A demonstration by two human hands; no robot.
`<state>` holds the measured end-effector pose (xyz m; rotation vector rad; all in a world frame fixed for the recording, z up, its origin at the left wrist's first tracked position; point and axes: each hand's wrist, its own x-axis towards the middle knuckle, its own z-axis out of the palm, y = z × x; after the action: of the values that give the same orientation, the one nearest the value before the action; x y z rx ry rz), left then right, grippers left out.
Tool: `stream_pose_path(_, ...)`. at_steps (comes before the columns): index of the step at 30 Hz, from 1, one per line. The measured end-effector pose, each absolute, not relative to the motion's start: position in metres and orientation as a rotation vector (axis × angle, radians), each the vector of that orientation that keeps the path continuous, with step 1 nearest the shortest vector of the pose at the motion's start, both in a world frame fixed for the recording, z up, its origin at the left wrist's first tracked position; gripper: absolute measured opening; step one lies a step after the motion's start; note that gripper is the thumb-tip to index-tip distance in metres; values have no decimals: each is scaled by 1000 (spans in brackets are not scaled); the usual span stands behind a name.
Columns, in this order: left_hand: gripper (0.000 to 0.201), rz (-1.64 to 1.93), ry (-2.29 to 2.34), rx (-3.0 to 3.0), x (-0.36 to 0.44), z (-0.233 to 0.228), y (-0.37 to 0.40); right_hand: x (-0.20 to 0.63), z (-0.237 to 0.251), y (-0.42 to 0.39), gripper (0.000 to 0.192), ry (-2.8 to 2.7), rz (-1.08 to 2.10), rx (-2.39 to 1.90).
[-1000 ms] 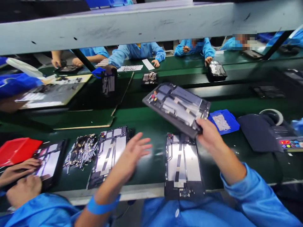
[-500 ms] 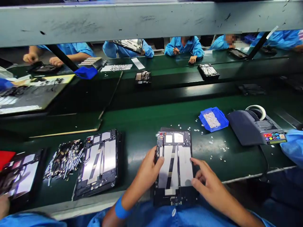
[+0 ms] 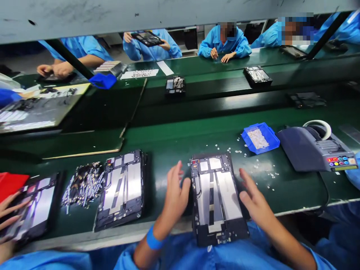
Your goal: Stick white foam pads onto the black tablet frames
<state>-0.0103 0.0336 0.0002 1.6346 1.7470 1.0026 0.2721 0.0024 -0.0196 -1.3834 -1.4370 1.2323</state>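
An open tablet chassis with silver plates and a black frame lies at the near edge of the green bench, its near end overhanging the edge. My left hand is at its left side, fingers spread, thumb against the frame. Along its right edge rests my right hand with fingers stretched out. Neither hand is closed around it.
A second chassis and a pile of small metal parts lie to the left. A co-worker's hands are on another chassis by a red bin. Right: blue tray, tape dispenser. People sit across the belt.
One second ago my right hand held a chassis up over the bench. It has gone from view, and both hands came down to the chassis lying in front of me and now flank it.
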Motion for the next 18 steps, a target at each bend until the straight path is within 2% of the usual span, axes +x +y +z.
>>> stream_pose_path(5,45,421,1485,2631,-28,40,105,268,22,41,61,-1669,991,-1227)
stream_pose_path(7,38,366,1401,2821,-30,45,113,257,35,55,52,-1742,948,-1209)
stream_pose_path(12,28,805,1353,2916,-35,34,100,212,43,99,34,-1848,1072,-1199)
stream_pose_path(18,18,1117,1459,2588,-28,19,85,168,38,134,10,-1908,1355,-1160)
